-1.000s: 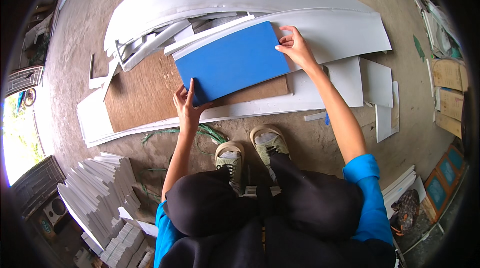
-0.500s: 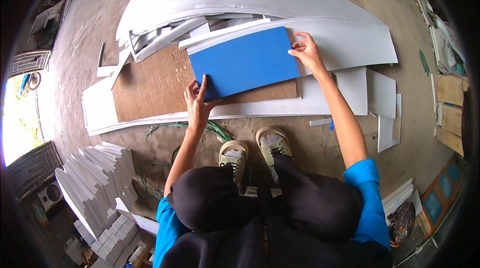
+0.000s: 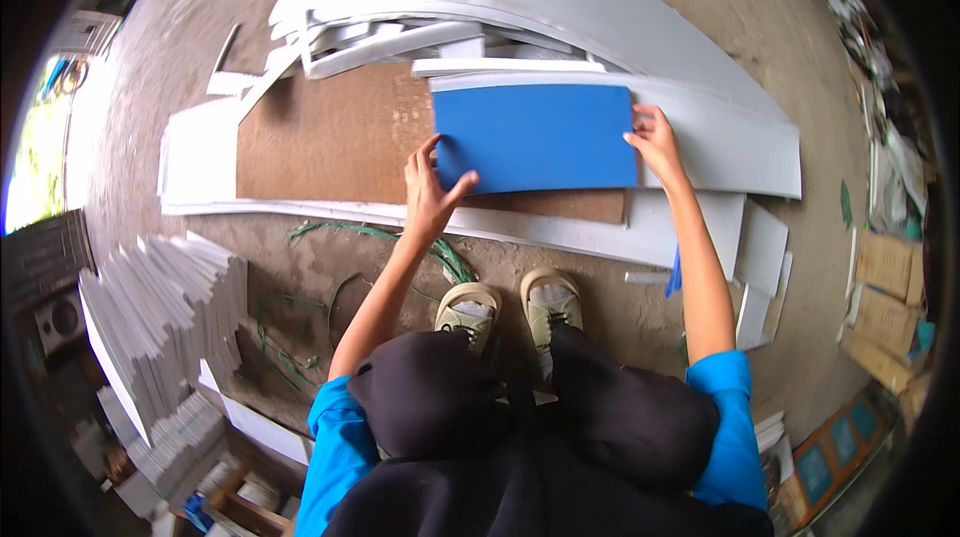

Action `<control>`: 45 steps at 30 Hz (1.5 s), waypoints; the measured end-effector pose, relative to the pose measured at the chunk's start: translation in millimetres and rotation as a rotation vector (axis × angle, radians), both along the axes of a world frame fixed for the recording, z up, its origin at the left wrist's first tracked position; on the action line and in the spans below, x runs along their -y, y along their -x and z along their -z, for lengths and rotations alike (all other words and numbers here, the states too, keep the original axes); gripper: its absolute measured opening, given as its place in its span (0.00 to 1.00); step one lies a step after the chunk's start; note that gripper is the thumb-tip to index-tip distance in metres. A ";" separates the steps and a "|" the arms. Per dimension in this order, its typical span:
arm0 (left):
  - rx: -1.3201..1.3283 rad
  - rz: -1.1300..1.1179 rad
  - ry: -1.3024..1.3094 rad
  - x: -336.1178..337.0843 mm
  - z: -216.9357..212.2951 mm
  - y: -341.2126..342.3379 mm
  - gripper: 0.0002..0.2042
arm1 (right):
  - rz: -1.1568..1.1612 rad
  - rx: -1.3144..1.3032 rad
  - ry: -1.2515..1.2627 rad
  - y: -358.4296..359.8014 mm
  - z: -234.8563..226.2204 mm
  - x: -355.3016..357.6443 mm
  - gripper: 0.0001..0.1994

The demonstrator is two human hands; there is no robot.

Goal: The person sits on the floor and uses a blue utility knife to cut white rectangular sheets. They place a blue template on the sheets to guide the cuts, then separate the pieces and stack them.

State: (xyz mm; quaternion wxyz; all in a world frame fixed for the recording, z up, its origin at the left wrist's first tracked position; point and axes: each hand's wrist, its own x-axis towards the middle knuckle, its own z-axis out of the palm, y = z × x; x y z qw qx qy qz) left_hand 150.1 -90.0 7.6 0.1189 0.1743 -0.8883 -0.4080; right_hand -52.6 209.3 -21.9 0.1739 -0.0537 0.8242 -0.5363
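Note:
A flat rectangular blue board (image 3: 535, 142) lies over the right part of a brown wooden board (image 3: 335, 142), with a white strip along its far edge. At its near left corner is my left hand (image 3: 430, 192), fingers against the left edge and the blurred thumb by the near edge. My right hand (image 3: 655, 145) pinches the right edge between thumb and bent fingers. A narrow white bar (image 3: 508, 67) lies just beyond the blue board. Whatever is directly beneath the blue board is hidden.
Large white sheets (image 3: 720, 137) lie under and beyond the boards, with white offcuts (image 3: 385, 47) piled on them. Green strapping (image 3: 450, 259) lies near my shoes (image 3: 468, 312). A stack of white panels (image 3: 170, 322) stands at left. Cardboard boxes (image 3: 888, 272) stand at right.
The blue board has turned clockwise, so its long edges now run nearly level. Both hands have gone round with it. The view has shifted a little too.

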 end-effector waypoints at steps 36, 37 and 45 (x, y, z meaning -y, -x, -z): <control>-0.071 -0.494 0.246 69.2 27.9 -143.3 0.22 | -0.152 0.166 -0.025 -56.9 -22.3 130.7 0.29; -0.096 -0.504 0.250 67.3 31.7 -143.3 0.22 | -0.153 0.169 -0.016 -58.2 -23.2 131.9 0.29; -0.165 -0.583 0.360 63.4 35.9 -132.0 0.16 | -0.151 0.148 0.040 -59.9 -21.6 129.3 0.29</control>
